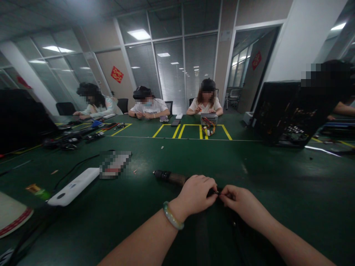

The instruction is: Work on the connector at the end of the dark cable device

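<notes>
My left hand (195, 194), with a pale green bangle on the wrist, is closed over the near end of a dark screwdriver-like tool (169, 177) that lies on the green table (177, 155). My right hand (238, 201) meets it from the right, thumb and fingers pinched on a tiny dark part (217, 192) between the two hands. What that part is I cannot make out. The tool's dark tip points left, away from both hands.
A white device (74, 186) with a black cable lies at the left beside a blurred-out card. An open black computer case (288, 114) stands at the right. Three people sit at the far side, with yellow tape boxes, a wired unit (208, 123) and tools there.
</notes>
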Demonstrator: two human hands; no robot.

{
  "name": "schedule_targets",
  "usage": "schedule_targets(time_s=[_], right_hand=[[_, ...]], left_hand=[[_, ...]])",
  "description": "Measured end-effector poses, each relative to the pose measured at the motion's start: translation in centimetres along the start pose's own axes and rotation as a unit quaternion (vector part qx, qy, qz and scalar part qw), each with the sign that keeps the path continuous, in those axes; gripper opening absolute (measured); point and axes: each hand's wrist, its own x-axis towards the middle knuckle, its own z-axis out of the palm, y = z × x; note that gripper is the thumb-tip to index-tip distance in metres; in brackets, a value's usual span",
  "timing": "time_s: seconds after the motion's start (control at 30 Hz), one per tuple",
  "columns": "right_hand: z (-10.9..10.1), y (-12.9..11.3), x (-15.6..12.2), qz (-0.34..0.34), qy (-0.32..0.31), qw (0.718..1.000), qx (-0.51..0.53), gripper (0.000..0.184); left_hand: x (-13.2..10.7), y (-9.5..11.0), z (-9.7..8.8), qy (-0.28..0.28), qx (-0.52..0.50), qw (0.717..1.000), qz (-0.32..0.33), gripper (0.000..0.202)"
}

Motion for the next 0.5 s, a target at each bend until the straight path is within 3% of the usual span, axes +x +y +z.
schedule_targets(time_s=[0.5], right_hand=[[-0.07, 0.13, 0.12, 0.000, -0.002, 1.000, -0.002, 0.015]], left_hand=[[-0.02, 0.02, -0.20, 0.002, -0.007, 1.000, 0.003, 0.012]])
